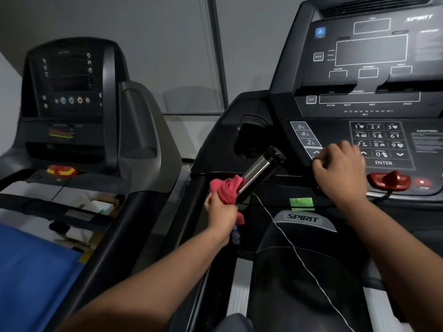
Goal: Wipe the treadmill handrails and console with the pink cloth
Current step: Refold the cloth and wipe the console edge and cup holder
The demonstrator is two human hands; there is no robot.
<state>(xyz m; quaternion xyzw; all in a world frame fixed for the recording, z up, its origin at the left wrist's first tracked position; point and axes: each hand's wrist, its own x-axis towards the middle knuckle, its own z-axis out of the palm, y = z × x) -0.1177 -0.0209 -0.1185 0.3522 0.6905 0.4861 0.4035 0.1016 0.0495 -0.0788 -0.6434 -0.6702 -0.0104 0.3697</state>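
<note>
Leftward, my left hand (221, 208) gripped the bunched cloth (227, 188) against the handrail (260, 172); my right hand (340, 173), fingers curled closed, gripped the console (335, 130) edge.

single head-worn wide view, forward and down, close over treadmill console (359, 97)

Left hand (221, 209): closed in a fist, knuckles turned up and to the left, a bunched pink cloth (227, 188) gripped in it and pressed against a handgrip bar (260, 172). Left forearm: bare, extended from the lower left edge up and to the right. Right hand (340, 171): curled, fingers folded under, back of the hand shown, set at the lower edge of a console (335, 130). Right forearm: bare, extended from the lower right. The two hands are held well apart.
</note>
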